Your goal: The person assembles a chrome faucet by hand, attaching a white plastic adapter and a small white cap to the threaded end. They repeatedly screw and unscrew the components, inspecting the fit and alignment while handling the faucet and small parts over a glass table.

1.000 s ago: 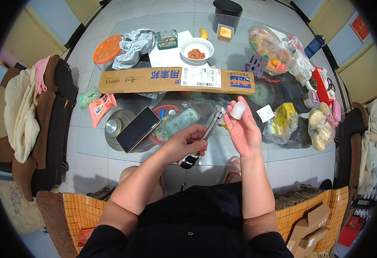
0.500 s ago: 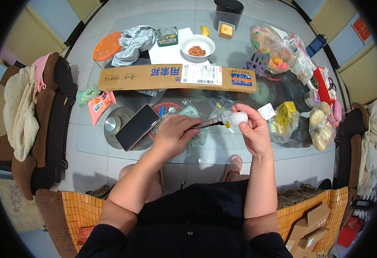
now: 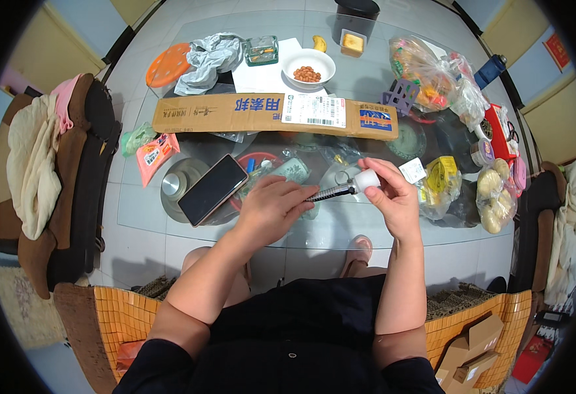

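My left hand (image 3: 271,205) is closed round one end of a slim dark rod with a ribbed, spring-like surface (image 3: 332,193). The rod points up to the right, over the near side of the glass table (image 3: 143,220). At its far end sits a small white rounded piece (image 3: 367,180), pinched between the thumb and fingers of my right hand (image 3: 396,200). A small clear ring shape (image 3: 342,177) shows beside the joint. Rod and white piece touch or nearly touch; I cannot tell how they are fixed.
A long cardboard box (image 3: 235,117) lies across the table beyond my hands. To the left are a black phone (image 3: 213,190) and a pink packet (image 3: 158,156). Bagged round buns (image 3: 495,197) and a yellow package (image 3: 441,176) lie right. Further back stands a bowl of nuts (image 3: 307,60).
The white piece now sits closer against the rod's end, and the yellow spot between them no longer shows. My left fingers have stretched further along the rod. The whole view has shifted slightly.
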The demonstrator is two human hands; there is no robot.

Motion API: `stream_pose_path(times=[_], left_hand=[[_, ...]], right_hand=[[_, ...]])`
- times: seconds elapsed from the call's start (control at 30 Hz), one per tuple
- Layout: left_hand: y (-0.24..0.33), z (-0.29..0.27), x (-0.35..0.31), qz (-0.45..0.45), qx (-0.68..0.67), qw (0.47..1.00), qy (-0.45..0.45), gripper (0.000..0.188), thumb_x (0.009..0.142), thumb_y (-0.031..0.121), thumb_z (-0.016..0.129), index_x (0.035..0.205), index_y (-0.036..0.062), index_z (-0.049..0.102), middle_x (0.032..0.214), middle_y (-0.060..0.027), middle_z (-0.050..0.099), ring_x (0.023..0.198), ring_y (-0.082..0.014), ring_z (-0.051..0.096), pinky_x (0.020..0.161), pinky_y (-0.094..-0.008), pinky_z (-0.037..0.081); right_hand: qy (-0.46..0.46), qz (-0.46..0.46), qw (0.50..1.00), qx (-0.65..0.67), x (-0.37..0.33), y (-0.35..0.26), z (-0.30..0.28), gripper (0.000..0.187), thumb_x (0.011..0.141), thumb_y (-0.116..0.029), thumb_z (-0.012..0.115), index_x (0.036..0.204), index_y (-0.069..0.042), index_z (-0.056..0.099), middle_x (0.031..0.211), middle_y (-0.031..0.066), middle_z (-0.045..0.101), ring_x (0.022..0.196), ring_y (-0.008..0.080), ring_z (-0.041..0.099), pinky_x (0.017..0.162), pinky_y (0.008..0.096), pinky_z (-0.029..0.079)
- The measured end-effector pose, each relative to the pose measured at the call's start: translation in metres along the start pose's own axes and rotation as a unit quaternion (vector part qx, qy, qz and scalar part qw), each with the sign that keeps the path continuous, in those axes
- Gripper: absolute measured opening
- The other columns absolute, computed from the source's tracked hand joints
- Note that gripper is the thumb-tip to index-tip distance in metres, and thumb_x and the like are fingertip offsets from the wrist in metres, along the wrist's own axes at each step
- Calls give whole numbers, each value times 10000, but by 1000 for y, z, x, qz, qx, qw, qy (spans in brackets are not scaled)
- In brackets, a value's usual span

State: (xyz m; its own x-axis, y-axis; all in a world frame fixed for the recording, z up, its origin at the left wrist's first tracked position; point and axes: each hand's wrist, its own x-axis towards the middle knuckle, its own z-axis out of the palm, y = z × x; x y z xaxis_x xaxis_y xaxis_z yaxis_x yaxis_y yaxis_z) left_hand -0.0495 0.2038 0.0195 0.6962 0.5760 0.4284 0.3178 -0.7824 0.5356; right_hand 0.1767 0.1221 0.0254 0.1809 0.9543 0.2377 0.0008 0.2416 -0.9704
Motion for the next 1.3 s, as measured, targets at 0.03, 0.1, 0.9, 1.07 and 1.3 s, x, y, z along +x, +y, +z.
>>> stream_pose_path(times=[0.03, 0.1, 0.9, 1.07, 1.3], left_hand=[[2, 1, 0, -7, -22, 1000, 1, 279, 770, 194, 678, 1036, 112, 669, 778, -40, 620, 740, -246, 584, 685, -350, 450], [4, 2, -2, -33, -59, 998, -20, 289, 785, 197, 670, 1057, 101, 660, 775, -51, 616, 735, -256, 583, 676, -351, 451], [18, -2, -1, -243, -609, 699, -286, 408, 929, 300, 540, 1207, 1, 559, 742, -12, 582, 676, -79, 549, 619, -215, 423], [18, 7, -5, -242, -696, 611, -290, 454, 922, 311, 538, 1183, -60, 547, 700, -32, 555, 609, -112, 530, 613, -257, 437], [23, 14, -8, -228, -781, 517, -266, 454, 943, 322, 486, 1199, -49, 532, 644, -27, 489, 556, -115, 494, 647, -305, 466]], right_hand=[[1, 1, 1000, -3, 0, 0, 0, 448, 794, -9, 673, 1225, -5, 551, 1191, 116, 560, 1100, 190, 534, 920, 295, 429], [0, 5, 1000, 2, 0, 0, 1, 454, 815, -14, 650, 1253, -7, 529, 1200, 121, 554, 1104, 199, 536, 930, 299, 426], [-28, -12, 920, 390, -2, 12, 13, 394, 850, -163, 638, 1207, -21, 553, 1173, 218, 562, 1070, 334, 580, 931, 433, 473], [-38, -34, 892, 449, -2, 15, 16, 348, 859, -150, 623, 1193, -66, 575, 1188, 198, 552, 1081, 320, 570, 953, 445, 453], [-28, -29, 868, 495, -1, 16, 19, 366, 865, -134, 611, 1217, -53, 551, 1218, 206, 539, 1117, 332, 545, 983, 467, 425]])
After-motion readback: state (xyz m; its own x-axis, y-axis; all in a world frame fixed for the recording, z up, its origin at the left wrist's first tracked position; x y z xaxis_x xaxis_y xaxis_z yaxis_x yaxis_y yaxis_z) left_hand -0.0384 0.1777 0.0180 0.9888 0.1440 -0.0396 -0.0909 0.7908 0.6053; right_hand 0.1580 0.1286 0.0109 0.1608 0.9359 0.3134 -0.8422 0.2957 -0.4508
